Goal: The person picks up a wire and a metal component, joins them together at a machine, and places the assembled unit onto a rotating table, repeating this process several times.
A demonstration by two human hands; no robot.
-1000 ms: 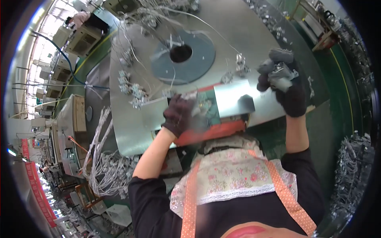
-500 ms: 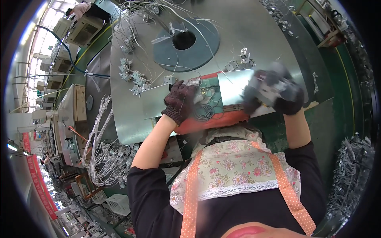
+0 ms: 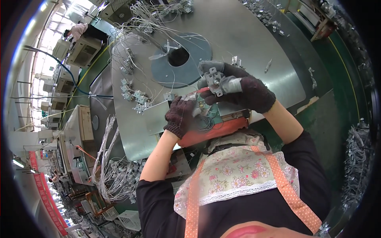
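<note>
Clocking from the left hand, one co-worker [image 3: 79, 31] stands at ten, a bundle of pale cables [image 3: 104, 152] droops at eight. Here's that left hand [image 3: 179, 115], fingers bent over the counter [image 3: 246, 35]; whether they grip anything, I can't tell. One holed disc [image 3: 186, 75] at twelve, one wire coil [image 3: 205, 124] at four. Between one and two, one metal bracket [image 3: 214, 81], held in the right hand's [image 3: 250, 89] fingers! One pen-shaped tool [image 3: 268, 66] lies at two.

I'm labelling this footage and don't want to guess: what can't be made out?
Head view:
- What the left hand holds, if anything: its dark glove hides it.
- Far side of the metal part: covered by the right hand.
- Hands of the distant person: too small.
- Metal heap at right: single pieces too small.
</note>
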